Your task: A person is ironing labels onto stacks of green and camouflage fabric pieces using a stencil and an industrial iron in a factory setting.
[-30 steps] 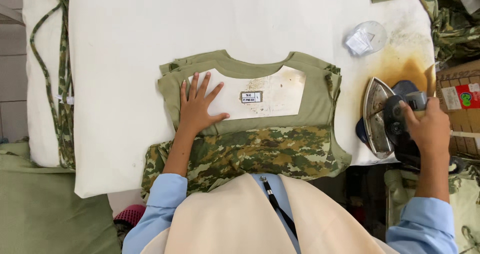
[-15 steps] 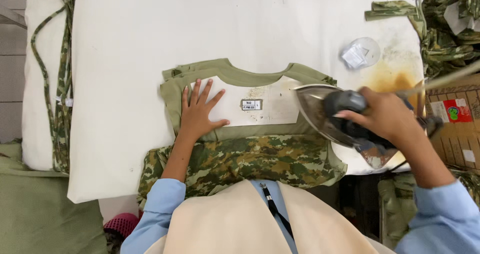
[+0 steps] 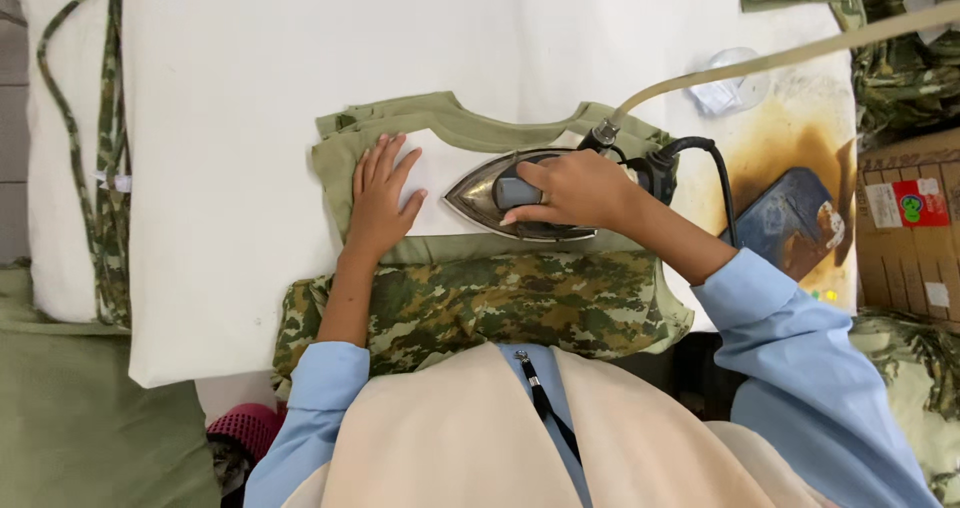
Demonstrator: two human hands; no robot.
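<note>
The right hand (image 3: 570, 190) was clenched around the handle of a steam iron (image 3: 520, 196), whose pointed metal soleplate faced nine o'clock and rested flat on the white inner panel of a garment (image 3: 460, 268) spread on the white padded ironing board (image 3: 240, 118). The garment was olive green around its neck opening, with a camouflage lower part hanging over the board's near edge at six o'clock, against the person's beige apron. The left hand (image 3: 380, 200) lay at nine o'clock of the iron, just beside its tip, fingers released and spread flat, pressing down on the white panel and the green edge; it grasped nothing. A beige hose (image 3: 780, 58) ran from the iron's rear toward two o'clock, and a black cord (image 3: 712, 163) looped from the same end toward three o'clock. At three o'clock, on a scorched brown patch of the board, sat a dark blue iron rest (image 3: 790, 218), with nothing on it. A small clear plastic bag (image 3: 730, 88) lay at one o'clock of the iron; whether it held anything could not be told. A cardboard box (image 3: 910, 233) stood at the far three o'clock edge, its contents hidden, with heaps of camouflage fabric (image 3: 900, 58) above it. A camouflage strap (image 3: 90, 168) hung along the board's nine o'clock side.
</note>
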